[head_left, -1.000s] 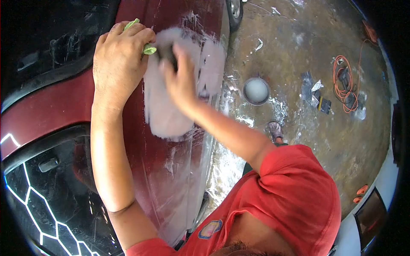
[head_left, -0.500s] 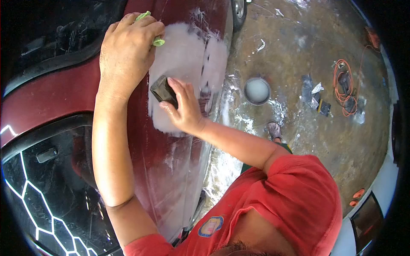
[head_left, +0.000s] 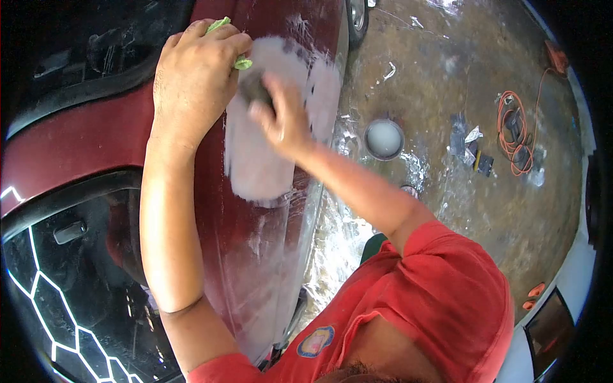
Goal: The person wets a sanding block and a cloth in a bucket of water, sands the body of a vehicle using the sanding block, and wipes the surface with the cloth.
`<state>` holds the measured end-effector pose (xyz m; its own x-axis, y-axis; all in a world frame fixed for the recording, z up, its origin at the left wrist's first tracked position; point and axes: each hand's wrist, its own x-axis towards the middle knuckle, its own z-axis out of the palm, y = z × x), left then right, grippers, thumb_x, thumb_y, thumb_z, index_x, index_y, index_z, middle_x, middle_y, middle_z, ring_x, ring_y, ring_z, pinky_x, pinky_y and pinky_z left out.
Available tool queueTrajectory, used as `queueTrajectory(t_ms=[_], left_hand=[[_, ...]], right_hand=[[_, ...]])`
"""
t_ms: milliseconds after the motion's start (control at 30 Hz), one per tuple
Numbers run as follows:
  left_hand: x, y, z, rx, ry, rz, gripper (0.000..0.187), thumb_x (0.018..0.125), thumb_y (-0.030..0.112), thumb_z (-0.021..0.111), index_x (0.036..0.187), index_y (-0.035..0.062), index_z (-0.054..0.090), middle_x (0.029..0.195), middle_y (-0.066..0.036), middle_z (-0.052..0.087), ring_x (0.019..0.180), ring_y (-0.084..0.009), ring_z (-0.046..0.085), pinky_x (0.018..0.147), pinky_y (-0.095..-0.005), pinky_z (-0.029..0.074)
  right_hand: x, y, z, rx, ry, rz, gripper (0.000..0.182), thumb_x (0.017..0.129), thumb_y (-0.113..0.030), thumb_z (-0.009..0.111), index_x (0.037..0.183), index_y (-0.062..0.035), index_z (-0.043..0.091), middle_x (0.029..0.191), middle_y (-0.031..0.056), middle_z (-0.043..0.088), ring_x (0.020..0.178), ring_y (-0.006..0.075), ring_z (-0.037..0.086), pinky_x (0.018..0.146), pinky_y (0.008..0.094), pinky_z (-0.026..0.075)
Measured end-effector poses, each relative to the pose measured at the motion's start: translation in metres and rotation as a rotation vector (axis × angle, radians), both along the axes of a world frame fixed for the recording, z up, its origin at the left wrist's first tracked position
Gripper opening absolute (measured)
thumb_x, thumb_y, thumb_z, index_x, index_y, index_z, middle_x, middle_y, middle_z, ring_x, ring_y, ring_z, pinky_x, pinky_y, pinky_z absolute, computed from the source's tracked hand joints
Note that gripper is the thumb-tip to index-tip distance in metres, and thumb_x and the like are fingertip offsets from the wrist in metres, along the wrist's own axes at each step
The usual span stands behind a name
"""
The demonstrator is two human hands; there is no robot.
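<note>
My left hand [head_left: 196, 80] is closed on a crumpled light-green cloth [head_left: 242, 63], pressed near the upper side of the dark red car body [head_left: 214, 210]. Bits of the cloth stick out between and beyond the fingers. To its right, my right hand [head_left: 285, 121] grips a dark sanding block [head_left: 254, 88], blurred by motion. The block lies against a pale whitish filler patch [head_left: 262, 172] on the panel. The underside of the block is hidden.
A round bucket of cloudy liquid [head_left: 384, 139] stands on the wet, stained floor [head_left: 440, 70]. Farther right are scraps of dark sheet [head_left: 458, 134] and a coiled orange cord [head_left: 511, 131]. Car windows [head_left: 76, 268] border the panel at left; orange sandals [head_left: 535, 291] lie at far right.
My right hand has moved the sanding block up along the pale patch and slightly right. My left hand with the cloth has shifted slightly right in view.
</note>
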<state>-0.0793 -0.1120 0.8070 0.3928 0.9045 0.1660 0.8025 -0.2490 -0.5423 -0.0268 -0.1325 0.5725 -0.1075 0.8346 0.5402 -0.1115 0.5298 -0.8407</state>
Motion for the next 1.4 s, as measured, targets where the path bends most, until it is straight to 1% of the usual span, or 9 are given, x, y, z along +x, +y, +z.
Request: queueTrajectory(t_ms=[200,333,567,733,933,1000,1133,1300,1400], left_hand=[[-0.002,-0.001,-0.002,0.008,-0.002,0.001,0.023,0.077,0.008,0.074,0.099,0.0152,0.077,0.107,0.002,0.074,0.117,-0.0237,0.065,0.096,-0.0417,0.051],[0.000,-0.003,-0.003,-0.012,0.013,0.016,0.022,0.078,0.008,0.073,0.099,0.0153,0.077,0.107,0.002,0.074,0.116,-0.0233,0.065,0.096,-0.0417,0.051],[-0.001,-0.003,-0.003,-0.001,-0.039,0.018,0.019,0.078,0.006,0.071,0.095,0.0137,0.074,0.108,0.000,0.072,0.121,-0.0263,0.062,0.099,-0.0434,0.050],[-0.001,-0.003,-0.003,0.018,0.035,-0.004,0.024,0.079,0.007,0.072,0.100,0.0165,0.077,0.105,0.003,0.074,0.110,-0.0220,0.065,0.093,-0.0406,0.052],[-0.002,-0.003,-0.005,0.010,-0.024,0.043,0.019,0.078,0.008,0.072,0.096,0.0140,0.072,0.110,0.000,0.072,0.121,-0.0262,0.062,0.097,-0.0439,0.050],[0.001,-0.003,-0.001,-0.016,-0.036,0.069,0.020,0.077,0.008,0.072,0.097,0.0139,0.072,0.110,0.000,0.072,0.122,-0.0262,0.062,0.098,-0.0439,0.050],[0.002,-0.004,0.000,-0.031,-0.019,0.058,0.020,0.077,0.008,0.072,0.096,0.0139,0.071,0.111,-0.001,0.072,0.123,-0.0264,0.062,0.098,-0.0433,0.050],[0.000,-0.001,-0.002,0.007,-0.006,0.005,0.025,0.076,0.007,0.075,0.100,0.0148,0.076,0.109,0.001,0.073,0.117,-0.0247,0.064,0.100,-0.0421,0.050],[0.000,0.000,-0.001,-0.011,-0.020,0.011,0.026,0.076,0.006,0.075,0.101,0.0143,0.075,0.108,0.000,0.073,0.117,-0.0254,0.065,0.100,-0.0419,0.050]], right_hand=[[-0.013,0.012,0.029,-0.425,0.203,-0.015,0.057,0.097,-0.028,0.068,0.142,0.0017,0.047,0.134,0.0270,0.056,0.124,0.0456,0.054,0.105,0.0545,0.044],[0.016,-0.040,0.010,0.137,0.075,0.142,0.066,0.093,-0.032,0.073,0.145,-0.0024,0.046,0.133,0.0261,0.057,0.122,0.0451,0.056,0.103,0.0529,0.046],[-0.020,0.060,0.019,-0.552,0.248,-0.053,0.054,0.099,-0.032,0.066,0.138,0.0020,0.051,0.129,0.0263,0.060,0.119,0.0443,0.058,0.103,0.0515,0.045],[0.007,-0.034,0.021,0.082,0.118,0.098,0.064,0.096,-0.037,0.069,0.144,-0.0024,0.046,0.131,0.0260,0.058,0.118,0.0471,0.057,0.099,0.0545,0.048],[-0.023,0.087,-0.003,-0.514,0.239,-0.077,0.055,0.098,-0.033,0.066,0.137,0.0039,0.051,0.128,0.0257,0.059,0.121,0.0428,0.056,0.106,0.0480,0.043],[-0.026,0.045,0.014,-0.556,0.252,-0.056,0.055,0.098,-0.030,0.066,0.138,0.0033,0.050,0.132,0.0268,0.058,0.123,0.0439,0.056,0.105,0.0497,0.045],[0.013,-0.022,0.024,0.047,0.122,0.126,0.059,0.095,-0.032,0.070,0.141,-0.0007,0.049,0.130,0.0263,0.058,0.120,0.0469,0.055,0.102,0.0538,0.046],[-0.011,0.087,0.004,-0.356,0.142,-0.065,0.055,0.097,-0.033,0.066,0.136,0.0025,0.052,0.129,0.0244,0.059,0.120,0.0450,0.055,0.103,0.0505,0.045],[-0.018,0.041,0.020,-0.405,0.147,-0.140,0.054,0.097,-0.031,0.067,0.135,0.0028,0.052,0.130,0.0249,0.058,0.121,0.0463,0.055,0.104,0.0519,0.044]])
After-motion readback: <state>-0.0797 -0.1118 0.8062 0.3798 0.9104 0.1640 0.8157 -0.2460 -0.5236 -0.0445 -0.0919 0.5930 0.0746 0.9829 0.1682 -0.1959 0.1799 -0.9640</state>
